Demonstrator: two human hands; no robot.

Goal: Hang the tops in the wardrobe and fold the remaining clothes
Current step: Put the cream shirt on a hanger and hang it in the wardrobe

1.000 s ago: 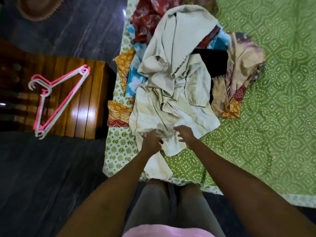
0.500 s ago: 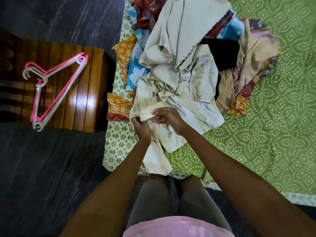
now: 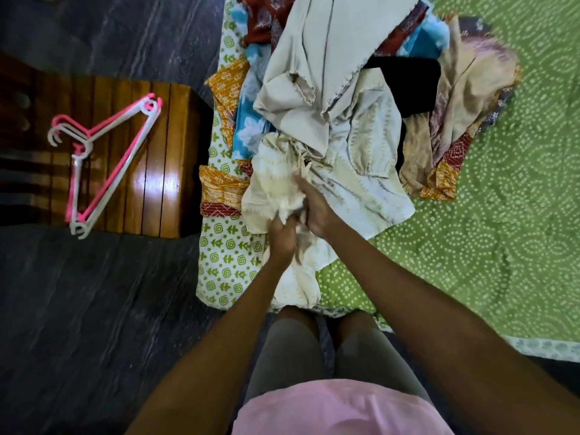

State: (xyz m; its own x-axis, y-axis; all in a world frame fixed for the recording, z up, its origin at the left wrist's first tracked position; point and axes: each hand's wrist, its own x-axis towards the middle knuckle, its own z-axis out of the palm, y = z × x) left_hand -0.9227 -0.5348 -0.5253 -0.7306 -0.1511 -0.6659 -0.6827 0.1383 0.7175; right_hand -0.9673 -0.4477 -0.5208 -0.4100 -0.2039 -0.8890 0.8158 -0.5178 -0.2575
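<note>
Cream cotton is what you have in both fists: your left hand (image 3: 282, 235) and your right hand (image 3: 315, 211) sit side by side, fingers curled into a bunched fold of the cream garment (image 3: 370, 196) at the near edge of the bed (image 3: 502, 215). Gathering it there looks like your way of finding a hem or shoulder so you can lift this one piece free of the clothes pile (image 3: 345, 89) without dragging the rest along. Part of the garment spills over the near edge toward your knees, while its far part is still tucked under a pale beige cloth (image 3: 329, 51), so expect some drag when you pull.

Your hangers (image 3: 103, 161), pink and white ones stacked together, lie on the wooden stool (image 3: 166, 158) just beside the bed's left edge, within easy reach for when you know whether this is a top. No wardrobe is in view. Nothing looks folded yet, so you seem to be at the very start.
</note>
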